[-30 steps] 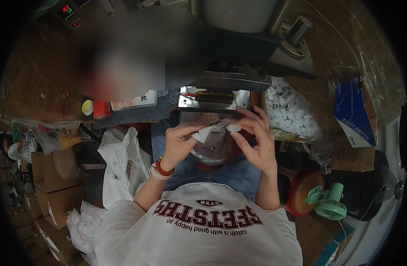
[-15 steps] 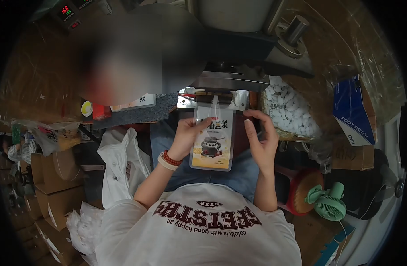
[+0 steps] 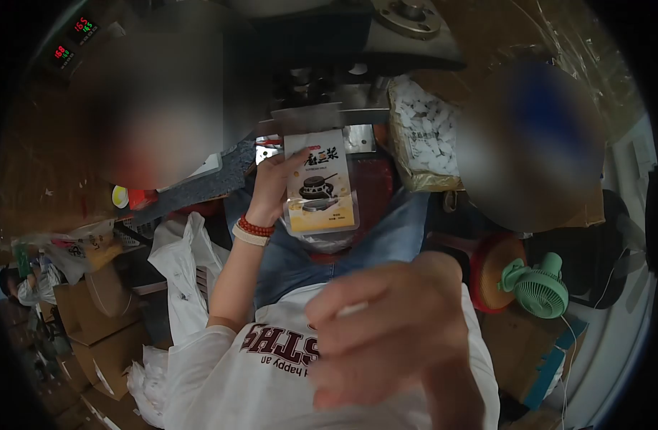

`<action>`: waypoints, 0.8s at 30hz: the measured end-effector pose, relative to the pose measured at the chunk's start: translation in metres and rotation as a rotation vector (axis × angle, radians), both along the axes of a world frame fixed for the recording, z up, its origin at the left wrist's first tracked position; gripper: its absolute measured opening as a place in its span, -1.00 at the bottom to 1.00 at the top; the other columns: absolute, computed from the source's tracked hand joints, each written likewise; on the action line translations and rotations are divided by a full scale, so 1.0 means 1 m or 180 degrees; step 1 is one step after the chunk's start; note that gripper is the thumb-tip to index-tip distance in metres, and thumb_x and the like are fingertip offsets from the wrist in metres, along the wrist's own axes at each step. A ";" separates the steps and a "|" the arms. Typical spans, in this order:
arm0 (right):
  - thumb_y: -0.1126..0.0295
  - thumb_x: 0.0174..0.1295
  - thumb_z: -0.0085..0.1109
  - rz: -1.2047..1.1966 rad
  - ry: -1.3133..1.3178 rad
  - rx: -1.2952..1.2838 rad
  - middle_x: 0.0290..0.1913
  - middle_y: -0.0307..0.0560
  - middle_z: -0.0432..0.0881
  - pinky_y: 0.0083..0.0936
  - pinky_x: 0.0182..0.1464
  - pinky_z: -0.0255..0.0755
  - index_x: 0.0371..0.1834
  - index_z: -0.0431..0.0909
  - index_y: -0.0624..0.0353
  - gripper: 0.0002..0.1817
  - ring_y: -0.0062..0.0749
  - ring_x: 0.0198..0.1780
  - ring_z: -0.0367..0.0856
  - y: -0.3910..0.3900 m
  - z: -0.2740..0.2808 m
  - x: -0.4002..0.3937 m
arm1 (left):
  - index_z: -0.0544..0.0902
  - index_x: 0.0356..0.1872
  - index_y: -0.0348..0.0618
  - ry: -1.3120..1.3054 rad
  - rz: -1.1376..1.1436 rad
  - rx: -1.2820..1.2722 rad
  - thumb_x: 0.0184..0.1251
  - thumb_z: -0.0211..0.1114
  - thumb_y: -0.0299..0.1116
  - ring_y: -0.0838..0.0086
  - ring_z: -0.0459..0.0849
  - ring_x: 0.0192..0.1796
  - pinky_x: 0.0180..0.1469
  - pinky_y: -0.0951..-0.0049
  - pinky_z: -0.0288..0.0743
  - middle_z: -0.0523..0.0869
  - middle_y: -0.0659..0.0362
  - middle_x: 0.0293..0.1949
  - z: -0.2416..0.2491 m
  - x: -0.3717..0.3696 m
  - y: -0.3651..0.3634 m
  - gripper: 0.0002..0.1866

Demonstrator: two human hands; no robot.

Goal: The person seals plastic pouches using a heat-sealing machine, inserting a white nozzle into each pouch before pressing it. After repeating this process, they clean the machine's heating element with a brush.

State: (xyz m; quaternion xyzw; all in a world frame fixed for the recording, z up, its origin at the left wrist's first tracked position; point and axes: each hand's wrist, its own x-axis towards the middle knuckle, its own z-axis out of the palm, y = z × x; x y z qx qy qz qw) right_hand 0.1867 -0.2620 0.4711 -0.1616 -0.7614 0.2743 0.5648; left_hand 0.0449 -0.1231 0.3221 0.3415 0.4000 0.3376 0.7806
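Note:
Near the machine's front edge, my left hand [image 3: 270,188] is closed around the left side of a printed spout pouch [image 3: 316,208], its thumb lying across the front. The pouch shows black lettering, a pot picture and a yellow lower band. Its top overlaps the metal front of the machine [image 3: 307,115] in this view, and the spout is hidden. My right hand [image 3: 393,330] is raised close to the camera in front of my shirt, away from the pouch. Motion smears its bent fingers, so I cannot tell whether it holds anything.
A box of small white pieces [image 3: 423,132] sits right of the machine. At left are a grey padded ledge [image 3: 225,172] and white plastic bags [image 3: 182,261]. A green fan [image 3: 540,290] stands at right, and cardboard boxes [image 3: 92,315] are stacked at lower left.
My right hand has left the pouch's right side and come back and up toward the camera. My left hand keeps hold of the pouch. The whole view has shifted.

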 end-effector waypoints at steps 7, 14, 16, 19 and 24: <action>0.57 0.02 0.33 0.0398 0.0055 0.0453 -0.57 -0.05 0.59 -0.35 -0.43 0.47 -0.37 0.54 0.20 -0.85 -0.31 -0.62 0.49 0.004 0.031 -0.018 | 0.61 0.12 -0.14 0.3173 0.1283 0.2971 0.31 0.27 -0.10 0.25 0.63 0.02 0.06 0.33 0.50 0.67 0.07 0.01 0.006 -0.088 0.062 -0.55; 0.39 0.29 0.10 -0.1339 0.0964 0.0045 -0.61 -0.20 0.48 -0.57 -0.41 0.16 -0.24 0.55 0.24 -0.86 -0.49 -0.57 0.30 0.008 -0.043 0.053 | 0.10 0.49 0.14 0.5622 0.1066 0.3105 0.24 0.01 0.35 0.01 -0.14 0.55 0.38 -0.40 -0.37 -0.02 0.04 0.53 -0.037 -0.123 0.118 -0.13; 0.41 0.29 0.12 -0.3277 0.0885 -0.1423 -0.51 -0.12 0.49 -0.46 -0.26 0.35 -0.03 0.55 0.33 -0.74 -0.44 -0.43 0.50 0.026 -0.086 0.113 | 0.13 0.48 0.09 0.5402 0.1576 0.3183 0.27 -0.03 0.34 -0.01 -0.11 0.54 0.40 -0.36 -0.41 0.00 0.01 0.52 -0.045 -0.115 0.114 -0.15; 0.30 0.39 0.04 -0.4531 -0.2493 -0.1340 0.03 0.13 0.59 -0.32 0.06 0.44 0.19 0.45 0.32 -0.60 -0.12 0.06 0.56 0.071 -0.160 0.160 | 0.17 0.46 -0.02 0.5157 0.1950 0.3188 0.30 0.02 0.26 0.01 -0.04 0.53 0.42 -0.26 -0.29 0.10 -0.01 0.49 -0.041 -0.104 0.108 -0.18; 0.28 0.40 0.05 -0.2927 -0.2611 -0.0523 0.09 0.15 0.59 -0.38 0.08 0.47 0.19 0.48 0.26 -0.62 -0.11 0.13 0.55 0.201 -0.198 0.064 | 0.25 0.39 -0.12 0.4661 0.2485 0.3734 0.30 0.13 0.12 0.08 0.01 0.51 0.45 -0.18 -0.22 0.25 -0.01 0.40 -0.045 -0.112 0.100 -0.25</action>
